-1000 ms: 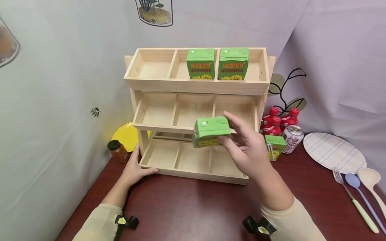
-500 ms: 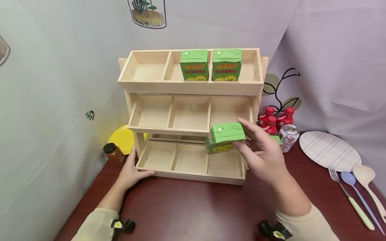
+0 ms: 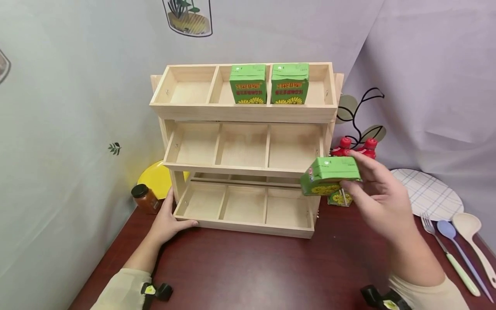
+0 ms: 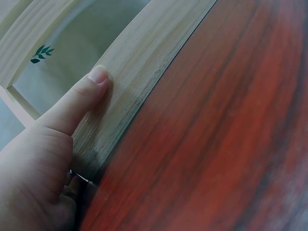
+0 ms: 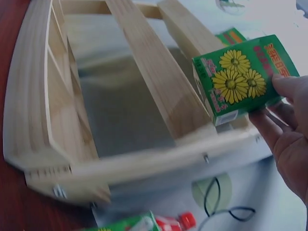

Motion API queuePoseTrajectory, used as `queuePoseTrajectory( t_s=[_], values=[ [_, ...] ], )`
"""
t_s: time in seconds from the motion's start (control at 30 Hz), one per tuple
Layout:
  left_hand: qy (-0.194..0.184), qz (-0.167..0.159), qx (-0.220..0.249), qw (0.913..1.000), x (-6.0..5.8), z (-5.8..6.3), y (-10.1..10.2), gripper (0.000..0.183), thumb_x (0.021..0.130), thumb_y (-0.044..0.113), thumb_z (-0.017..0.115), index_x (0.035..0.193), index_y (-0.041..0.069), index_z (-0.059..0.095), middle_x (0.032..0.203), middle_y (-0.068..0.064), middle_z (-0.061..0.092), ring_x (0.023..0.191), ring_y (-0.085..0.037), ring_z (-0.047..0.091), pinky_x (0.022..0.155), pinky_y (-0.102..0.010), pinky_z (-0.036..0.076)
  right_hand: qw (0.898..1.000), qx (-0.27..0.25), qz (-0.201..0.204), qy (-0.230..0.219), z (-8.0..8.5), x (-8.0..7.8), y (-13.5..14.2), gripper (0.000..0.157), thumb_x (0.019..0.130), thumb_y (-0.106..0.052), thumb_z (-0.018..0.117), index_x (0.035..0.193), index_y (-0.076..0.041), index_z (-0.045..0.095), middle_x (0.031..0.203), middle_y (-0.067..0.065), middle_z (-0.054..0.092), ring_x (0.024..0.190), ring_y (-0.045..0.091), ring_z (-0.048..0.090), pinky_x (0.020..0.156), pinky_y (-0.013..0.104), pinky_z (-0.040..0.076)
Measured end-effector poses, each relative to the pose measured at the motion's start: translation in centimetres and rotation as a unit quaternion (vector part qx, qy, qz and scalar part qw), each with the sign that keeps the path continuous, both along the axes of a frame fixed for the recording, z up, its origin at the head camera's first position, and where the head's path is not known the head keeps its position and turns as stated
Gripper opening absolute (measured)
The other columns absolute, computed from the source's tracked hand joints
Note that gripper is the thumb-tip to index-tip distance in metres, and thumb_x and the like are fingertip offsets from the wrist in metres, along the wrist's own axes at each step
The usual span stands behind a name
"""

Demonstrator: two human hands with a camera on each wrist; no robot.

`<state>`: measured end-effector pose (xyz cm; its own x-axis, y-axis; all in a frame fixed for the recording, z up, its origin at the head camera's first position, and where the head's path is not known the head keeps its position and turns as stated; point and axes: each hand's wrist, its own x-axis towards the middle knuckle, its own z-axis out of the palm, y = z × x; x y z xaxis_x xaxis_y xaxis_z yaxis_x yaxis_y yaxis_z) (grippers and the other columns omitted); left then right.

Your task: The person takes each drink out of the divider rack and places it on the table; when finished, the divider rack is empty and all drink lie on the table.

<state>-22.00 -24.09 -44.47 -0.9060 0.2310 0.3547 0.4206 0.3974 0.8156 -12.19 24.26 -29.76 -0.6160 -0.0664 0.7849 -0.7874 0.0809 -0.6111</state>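
My right hand (image 3: pixel 383 200) pinches a green drink carton (image 3: pixel 329 173) between thumb and fingers, in the air off the right end of the wooden shelf rack (image 3: pixel 244 114). Yellow flowers show on the carton (image 5: pixel 236 79) in the right wrist view. My left hand (image 3: pixel 164 223) holds the rack's lower left corner. Its thumb lies along the front board (image 4: pixel 139 72) in the left wrist view; its other fingers are mostly hidden. Two green cartons, a left one (image 3: pixel 249 86) and a right one (image 3: pixel 290 85), stand in the rack's top tier.
Right of the rack, another green carton (image 3: pixel 340 199) and red-capped bottles (image 3: pixel 369 148) stand partly hidden behind the held carton and hand. A checked plate (image 3: pixel 434 193), fork (image 3: pixel 451 256), blue spoon (image 3: pixel 449 230) and ladle (image 3: pixel 466 226) lie farther right. A jar (image 3: pixel 145 199) and yellow plate (image 3: pixel 156 176) are left.
My right hand has carried the green carton rightward, from in front of the rack's middle to past its right end. The left hand stays on the corner. The head view has shifted slightly.
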Motion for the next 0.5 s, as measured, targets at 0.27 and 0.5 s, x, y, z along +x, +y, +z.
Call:
queuePoseTrajectory(
  t_s=[0.27,0.5],
  values=[
    [-0.001,-0.004,-0.001,1.0,-0.1,0.1,0.2,0.129,0.057,0.012,0.095,0.156,0.015,0.013,0.148,-0.018,0.033,0.127,-0.036,0.041,0.097,-0.021,0.037,1.0,-0.023,-0.005,-0.021,-2.0,0.1,4.8,0.06,0.075,0.033,0.055,0.132,0.021,0.042,0.127,0.026,0.057,0.109,0.019,0.062,0.085,0.021,0.049],
    [-0.004,0.002,-0.005,1.0,-0.1,0.0,0.2,0.129,0.057,0.013,0.095,0.156,0.018,0.012,0.15,-0.015,0.032,0.129,-0.034,0.04,0.098,-0.018,0.034,0.997,-0.052,-0.012,-0.053,-2.9,-0.4,8.8,0.062,0.072,0.036,0.054,0.131,0.022,0.042,0.126,0.022,0.059,0.105,0.018,0.064,0.081,0.021,0.051]
  ],
)
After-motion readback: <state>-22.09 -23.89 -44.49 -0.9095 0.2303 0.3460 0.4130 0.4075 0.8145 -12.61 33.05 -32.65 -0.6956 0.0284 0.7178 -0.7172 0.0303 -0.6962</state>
